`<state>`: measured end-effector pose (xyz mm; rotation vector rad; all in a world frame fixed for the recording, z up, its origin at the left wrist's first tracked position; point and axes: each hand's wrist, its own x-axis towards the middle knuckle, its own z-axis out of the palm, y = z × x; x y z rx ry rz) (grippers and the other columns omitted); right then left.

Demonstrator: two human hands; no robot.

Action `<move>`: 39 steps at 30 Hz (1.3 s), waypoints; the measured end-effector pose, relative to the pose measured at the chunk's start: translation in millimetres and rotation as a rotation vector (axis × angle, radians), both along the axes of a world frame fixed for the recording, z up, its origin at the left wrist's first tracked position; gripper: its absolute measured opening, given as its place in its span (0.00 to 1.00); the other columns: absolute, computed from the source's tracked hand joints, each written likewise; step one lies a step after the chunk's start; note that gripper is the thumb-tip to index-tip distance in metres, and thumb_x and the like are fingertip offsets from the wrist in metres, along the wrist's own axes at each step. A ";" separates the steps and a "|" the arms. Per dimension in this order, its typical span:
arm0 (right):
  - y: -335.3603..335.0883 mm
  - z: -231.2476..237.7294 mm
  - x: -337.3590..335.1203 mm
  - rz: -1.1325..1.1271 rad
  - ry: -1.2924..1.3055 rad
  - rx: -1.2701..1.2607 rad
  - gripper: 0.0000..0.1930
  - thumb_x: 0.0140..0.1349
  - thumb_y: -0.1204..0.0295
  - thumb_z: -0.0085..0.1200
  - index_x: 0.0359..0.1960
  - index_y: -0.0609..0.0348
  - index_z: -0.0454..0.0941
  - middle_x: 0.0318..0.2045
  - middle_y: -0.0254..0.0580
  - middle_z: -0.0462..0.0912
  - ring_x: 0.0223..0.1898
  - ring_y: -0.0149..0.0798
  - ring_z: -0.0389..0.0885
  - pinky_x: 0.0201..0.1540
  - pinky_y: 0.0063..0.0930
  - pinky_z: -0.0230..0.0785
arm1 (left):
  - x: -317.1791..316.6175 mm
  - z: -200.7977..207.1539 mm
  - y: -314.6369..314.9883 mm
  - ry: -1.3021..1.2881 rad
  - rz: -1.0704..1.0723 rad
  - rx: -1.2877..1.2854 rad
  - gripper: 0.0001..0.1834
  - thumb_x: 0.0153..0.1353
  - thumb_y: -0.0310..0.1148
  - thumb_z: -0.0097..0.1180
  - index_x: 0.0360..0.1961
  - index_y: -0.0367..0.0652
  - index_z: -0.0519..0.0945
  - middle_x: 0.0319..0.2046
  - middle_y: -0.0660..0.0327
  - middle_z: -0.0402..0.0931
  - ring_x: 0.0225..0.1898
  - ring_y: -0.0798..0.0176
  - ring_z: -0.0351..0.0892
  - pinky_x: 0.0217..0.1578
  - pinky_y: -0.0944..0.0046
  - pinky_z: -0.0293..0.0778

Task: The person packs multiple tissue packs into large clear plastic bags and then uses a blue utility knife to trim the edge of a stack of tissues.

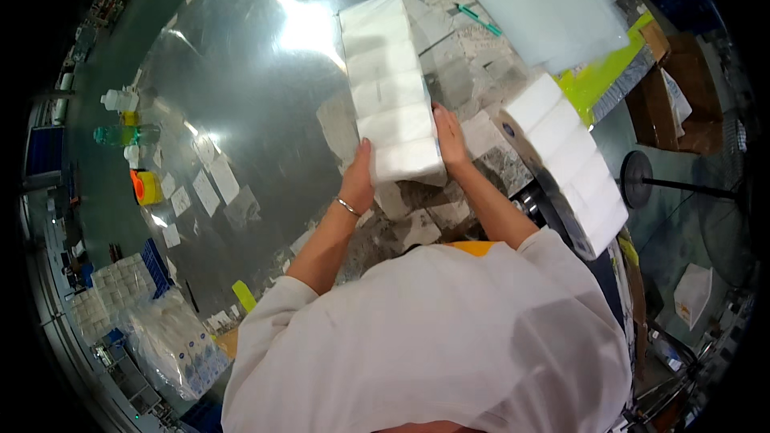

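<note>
A long row of white paper rolls (390, 88) lies on the metal table (265, 104), running away from me. My left hand (358, 178) presses against the near left side of this row, and a silvery bracelet circles that wrist. On the opposite side, my right hand (451, 141) grips the row near its close end. Between them the two hands clasp the rolls; the undersides of my fingers are partly hidden. To the right of my right forearm rests a second row of white paper rolls (571, 167), slanting along the table's edge.
Clear plastic sheets (545, 12) lie at the far right, with a green pen (479, 19) nearby. Bottles (127, 135) and an orange tape roll (146, 188) stand along the left edge. A plastic-wrapped pack (178, 343) sits lower left. Beyond the right edge is a cardboard box (678, 104).
</note>
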<state>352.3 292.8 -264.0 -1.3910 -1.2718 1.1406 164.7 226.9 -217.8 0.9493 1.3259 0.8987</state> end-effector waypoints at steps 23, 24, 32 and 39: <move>-52.5 77.0 267.9 -0.778 -0.731 0.024 0.19 0.55 0.60 0.46 0.37 0.66 0.74 0.34 0.57 0.77 0.39 0.52 0.75 0.41 0.38 0.65 | -18.5 89.5 -63.6 -0.110 0.025 0.512 0.16 0.58 0.26 0.45 0.49 0.36 0.66 0.45 0.58 0.67 0.46 0.66 0.65 0.49 0.68 0.60; -61.0 62.2 294.4 -0.808 -0.745 -0.023 0.20 0.55 0.59 0.45 0.36 0.67 0.75 0.32 0.58 0.77 0.38 0.53 0.75 0.41 0.38 0.65 | -10.2 99.8 -61.8 -0.178 -0.112 0.581 0.16 0.58 0.25 0.45 0.49 0.36 0.66 0.46 0.58 0.66 0.46 0.66 0.65 0.49 0.67 0.60; -57.5 22.1 215.0 -0.004 -0.285 -0.114 0.21 0.60 0.57 0.41 0.33 0.65 0.76 0.31 0.52 0.78 0.32 0.44 0.76 0.37 0.32 0.65 | 104.8 58.0 -28.6 -0.189 -0.476 -0.206 0.34 0.60 0.37 0.46 0.62 0.41 0.45 0.59 0.54 0.50 0.59 0.61 0.51 0.57 0.62 0.49; -54.3 17.9 130.0 -0.100 -0.345 -0.244 0.24 0.64 0.56 0.32 0.50 0.65 0.66 0.45 0.53 0.73 0.48 0.50 0.70 0.50 0.33 0.59 | 110.1 31.6 -29.3 -0.144 -0.289 -0.332 0.35 0.61 0.44 0.44 0.63 0.41 0.44 0.59 0.59 0.52 0.59 0.65 0.51 0.57 0.66 0.50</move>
